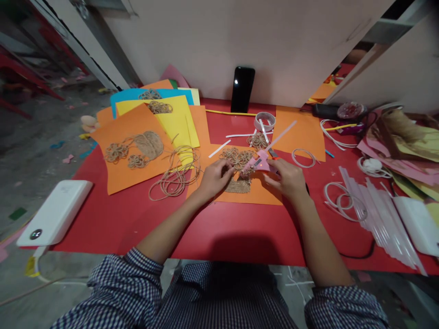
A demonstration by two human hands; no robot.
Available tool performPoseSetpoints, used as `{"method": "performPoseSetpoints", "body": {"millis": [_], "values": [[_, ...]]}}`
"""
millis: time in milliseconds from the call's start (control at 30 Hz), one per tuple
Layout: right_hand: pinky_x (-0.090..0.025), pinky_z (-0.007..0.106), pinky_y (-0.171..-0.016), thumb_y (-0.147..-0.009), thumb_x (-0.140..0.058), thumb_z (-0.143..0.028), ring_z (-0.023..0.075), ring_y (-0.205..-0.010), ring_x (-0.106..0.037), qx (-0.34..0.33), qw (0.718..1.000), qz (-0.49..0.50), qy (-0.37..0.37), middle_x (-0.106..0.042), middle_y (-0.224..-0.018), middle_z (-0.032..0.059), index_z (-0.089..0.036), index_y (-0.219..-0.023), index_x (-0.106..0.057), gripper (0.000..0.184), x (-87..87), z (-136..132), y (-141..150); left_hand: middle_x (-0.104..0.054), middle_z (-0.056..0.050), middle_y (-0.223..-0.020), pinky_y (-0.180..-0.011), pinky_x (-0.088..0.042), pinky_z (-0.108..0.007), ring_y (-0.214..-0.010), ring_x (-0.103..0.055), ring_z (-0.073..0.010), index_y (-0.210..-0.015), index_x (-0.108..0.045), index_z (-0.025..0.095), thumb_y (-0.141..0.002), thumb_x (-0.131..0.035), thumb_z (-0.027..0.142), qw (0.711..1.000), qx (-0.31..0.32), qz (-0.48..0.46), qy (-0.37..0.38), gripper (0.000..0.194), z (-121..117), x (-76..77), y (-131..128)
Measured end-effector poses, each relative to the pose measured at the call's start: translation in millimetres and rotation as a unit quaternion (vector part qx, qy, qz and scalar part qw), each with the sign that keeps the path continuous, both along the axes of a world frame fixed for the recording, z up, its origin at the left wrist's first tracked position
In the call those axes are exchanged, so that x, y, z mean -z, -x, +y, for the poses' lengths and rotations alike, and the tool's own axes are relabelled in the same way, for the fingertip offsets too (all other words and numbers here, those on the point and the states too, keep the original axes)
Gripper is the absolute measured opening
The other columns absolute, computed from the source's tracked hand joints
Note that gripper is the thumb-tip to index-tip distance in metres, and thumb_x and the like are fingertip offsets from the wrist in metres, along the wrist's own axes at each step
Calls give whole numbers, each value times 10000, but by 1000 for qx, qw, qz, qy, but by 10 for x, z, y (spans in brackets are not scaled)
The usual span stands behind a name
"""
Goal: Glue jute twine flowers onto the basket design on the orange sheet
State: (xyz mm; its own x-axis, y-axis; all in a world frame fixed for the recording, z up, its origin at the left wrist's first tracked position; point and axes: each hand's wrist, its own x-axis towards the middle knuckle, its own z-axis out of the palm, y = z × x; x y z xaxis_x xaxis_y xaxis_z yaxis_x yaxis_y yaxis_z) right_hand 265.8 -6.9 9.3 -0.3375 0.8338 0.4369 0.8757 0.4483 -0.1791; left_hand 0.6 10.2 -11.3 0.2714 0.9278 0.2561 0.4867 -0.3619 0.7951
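Note:
A pink hot glue gun (261,161) with a clear glue stick jutting from its back is gripped in my right hand (287,177). Its nozzle points left and down at the twine work on an orange sheet (264,196). There, twine flowers (236,157) sit above a woven twine basket shape (238,185). My left hand (216,179) rests at the left edge of this work with thumb and fingers drawn together; what they pinch, if anything, is too small to make out. Another twine flower (258,140) lies just behind.
Loose twine (176,176) and a finished-looking twine piece (147,145) lie left on coloured sheets. Glue sticks (373,219) and coiled cords are at right. A phone (243,89) leans on the wall near a tape roll (265,121). A white power bank (56,210) sits front left.

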Motion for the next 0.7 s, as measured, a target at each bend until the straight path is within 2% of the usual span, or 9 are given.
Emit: {"method": "performPoseSetpoints", "body": {"millis": [233, 400, 700], "values": [[-471, 328, -734, -867, -612, -551, 253, -890, -641, -23, 1000, -4, 11, -698, -1070, 127, -164, -1203, -609, 513, -36, -25, 17, -718, -59, -1048, -899, -502, -352, -985, -665, -203, -827, -580, 209, -921, -536, 280, 1000, 2, 10, -2, 125, -6, -22, -5], [-465, 318, -759, -960, -489, -453, 236, -905, -641, -4, 1000, -1, 10, -695, -1066, 111, -190, -1186, -636, 376, -38, -27, 3, -719, -52, -1043, -899, -498, -349, -989, -667, -201, -818, -579, 208, -918, -543, 264, 1000, 1, 13, -8, 120, -6, -19, -6], [-458, 334, -742, -926, -507, -320, 251, -890, -629, 31, 999, -24, -27, -703, -1006, 108, -212, -1215, -666, 347, -70, -43, 8, -717, -57, -1052, -903, -497, -351, -1005, -660, -207, -832, -583, 210, -925, -531, 283, 1000, 8, 16, -5, 129, -8, -23, 3]]}}
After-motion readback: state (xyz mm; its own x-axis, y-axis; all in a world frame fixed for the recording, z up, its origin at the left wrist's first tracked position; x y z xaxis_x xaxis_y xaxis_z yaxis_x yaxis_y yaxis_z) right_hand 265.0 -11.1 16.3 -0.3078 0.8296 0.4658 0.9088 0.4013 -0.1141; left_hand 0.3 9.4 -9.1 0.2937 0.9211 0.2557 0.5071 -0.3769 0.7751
